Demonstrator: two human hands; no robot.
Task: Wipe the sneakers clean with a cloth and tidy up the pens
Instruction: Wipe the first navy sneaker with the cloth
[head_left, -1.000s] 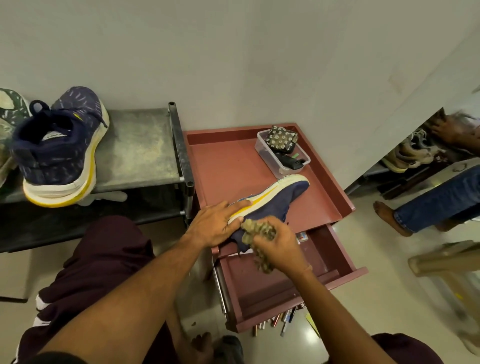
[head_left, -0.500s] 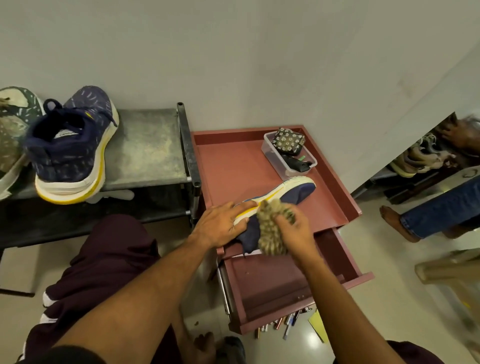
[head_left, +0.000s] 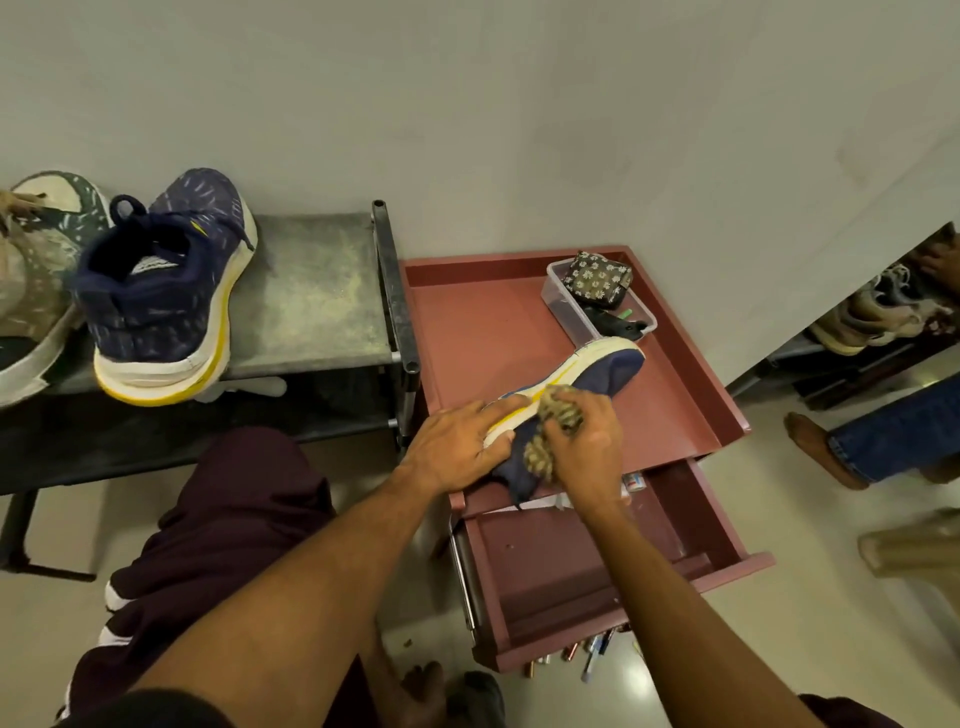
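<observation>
A navy sneaker (head_left: 605, 371) with a white and yellow sole lies on its side on the red cabinet top (head_left: 467, 332). My left hand (head_left: 457, 441) presses flat on its sole near the heel. My right hand (head_left: 584, 447) grips a crumpled patterned cloth (head_left: 558, 410) against the shoe's navy upper. The matching navy sneaker (head_left: 161, 291) stands on the grey shoe rack (head_left: 317, 291) at the left. Several pens (head_left: 587, 654) lie on the floor below the open red drawer (head_left: 561, 571).
A clear plastic box (head_left: 563, 306) with a floral pouch (head_left: 597, 278) sits at the cabinet's back right. A camouflage-patterned shoe (head_left: 36, 270) is at the far left. Another person's bare foot and jeans leg (head_left: 852, 447) stand to the right, near more shoes (head_left: 872, 312).
My right hand has moved the cloth forward along the sneaker, from its heel toward the middle. My left hand has stayed on the sole.
</observation>
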